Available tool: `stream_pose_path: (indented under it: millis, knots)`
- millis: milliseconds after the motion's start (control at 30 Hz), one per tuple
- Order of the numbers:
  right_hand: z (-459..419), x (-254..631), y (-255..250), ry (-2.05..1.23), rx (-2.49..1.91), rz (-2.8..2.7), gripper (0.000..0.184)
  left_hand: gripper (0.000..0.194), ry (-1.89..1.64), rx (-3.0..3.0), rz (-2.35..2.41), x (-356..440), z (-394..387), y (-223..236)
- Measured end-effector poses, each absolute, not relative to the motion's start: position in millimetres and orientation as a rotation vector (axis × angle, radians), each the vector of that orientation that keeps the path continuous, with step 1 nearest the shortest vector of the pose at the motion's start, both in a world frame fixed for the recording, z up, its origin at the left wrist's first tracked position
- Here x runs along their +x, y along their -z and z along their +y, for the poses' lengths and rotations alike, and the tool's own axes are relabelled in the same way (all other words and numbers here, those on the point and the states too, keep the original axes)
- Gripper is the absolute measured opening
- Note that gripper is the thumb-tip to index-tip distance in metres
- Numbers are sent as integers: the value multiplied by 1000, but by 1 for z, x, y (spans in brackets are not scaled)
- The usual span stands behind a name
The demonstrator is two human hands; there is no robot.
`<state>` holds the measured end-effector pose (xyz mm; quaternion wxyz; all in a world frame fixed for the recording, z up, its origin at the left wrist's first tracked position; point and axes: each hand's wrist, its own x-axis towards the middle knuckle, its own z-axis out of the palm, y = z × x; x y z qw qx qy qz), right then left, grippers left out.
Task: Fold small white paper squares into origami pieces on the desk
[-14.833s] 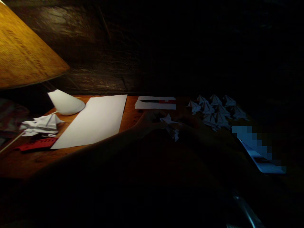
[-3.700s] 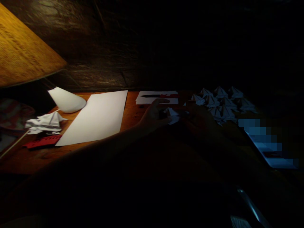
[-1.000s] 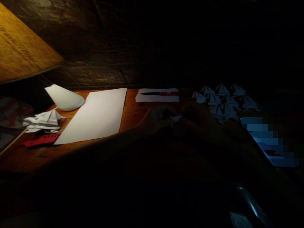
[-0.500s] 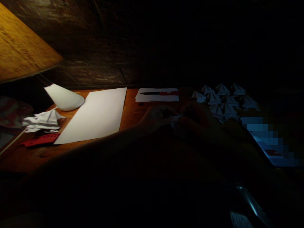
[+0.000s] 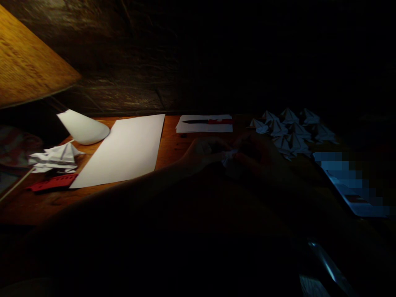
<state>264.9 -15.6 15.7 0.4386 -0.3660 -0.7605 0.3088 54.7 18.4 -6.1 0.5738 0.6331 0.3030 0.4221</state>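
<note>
Mid-frame, the left hand [image 5: 201, 153] and right hand [image 5: 259, 154] pinch a small creased paper [image 5: 229, 158], which could tear if the dimness hides an uneven pull.

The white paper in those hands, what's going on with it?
A person is holding a small piece of white paper between the left hand and the right hand. It's too dark to tell its exact shape. Beyond the right hand sits a group of folded paper shapes. A knife lies on stacked paper behind the hands, and a big white sheet lies to the left, near the lampshade.
</note>
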Motion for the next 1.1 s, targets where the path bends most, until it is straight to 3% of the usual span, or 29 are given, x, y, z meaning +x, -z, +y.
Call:
stream_pose_path:
  millis: [500, 833, 1100]
  knots:
    - [-16, 262, -19, -898, -908, -1811, 12, 22, -975, 1428, 705, 53, 22, 8]
    - [-17, 262, -14, -1148, -904, -1641, 30, 23, -983, 1437, 687, 53, 20, 7]
    - [-13, 263, -13, -1157, -923, -1682, 32, 26, -964, 1486, 721, 52, 19, 8]
